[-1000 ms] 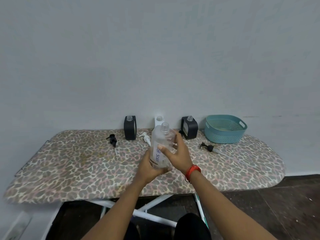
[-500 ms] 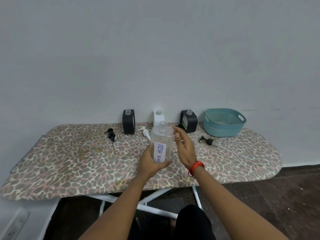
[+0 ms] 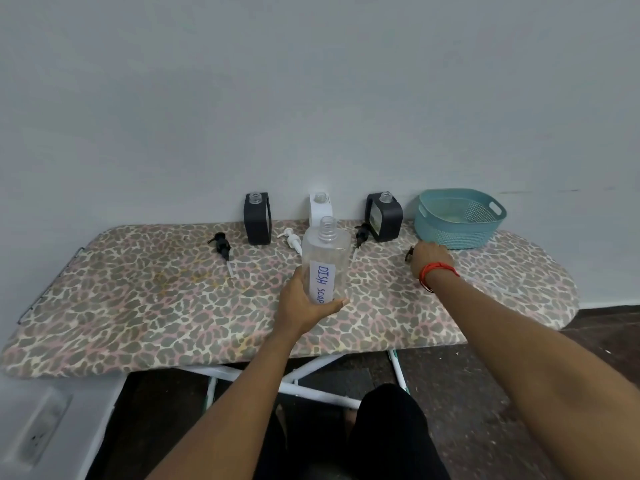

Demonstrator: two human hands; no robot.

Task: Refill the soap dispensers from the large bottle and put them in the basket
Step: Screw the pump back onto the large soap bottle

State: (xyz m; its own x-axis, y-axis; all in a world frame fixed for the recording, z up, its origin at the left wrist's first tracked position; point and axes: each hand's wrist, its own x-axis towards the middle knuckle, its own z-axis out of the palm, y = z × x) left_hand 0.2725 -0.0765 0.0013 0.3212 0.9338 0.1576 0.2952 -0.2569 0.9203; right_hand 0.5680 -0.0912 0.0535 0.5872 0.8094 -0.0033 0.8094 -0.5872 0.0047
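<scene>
While left hand [image 3: 304, 303] still grips the bottle [image 3: 323, 261], right hand [image 3: 429, 256] off it, now over a pump [image 3: 409, 253], grasp unclear.

The cover [image 3: 138, 306] bore leopard print in tan, grey and pink; the basket [image 3: 460, 232] was teal; the bottle [image 3: 325, 251] was clear, its label [image 3: 322, 278] white with blue lettering. There were two black dispensers [image 3: 257, 220] [image 3: 384, 218], one white dispenser [image 3: 320, 211], black pumps [image 3: 221, 244] [image 3: 362, 233] and a white pump [image 3: 292, 237]. The wristband [image 3: 438, 268] was red.

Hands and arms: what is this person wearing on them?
No sleeves or gloves show. The left hand wears nothing visible; the right hand has a red-orange cord band around its wrist.
</scene>
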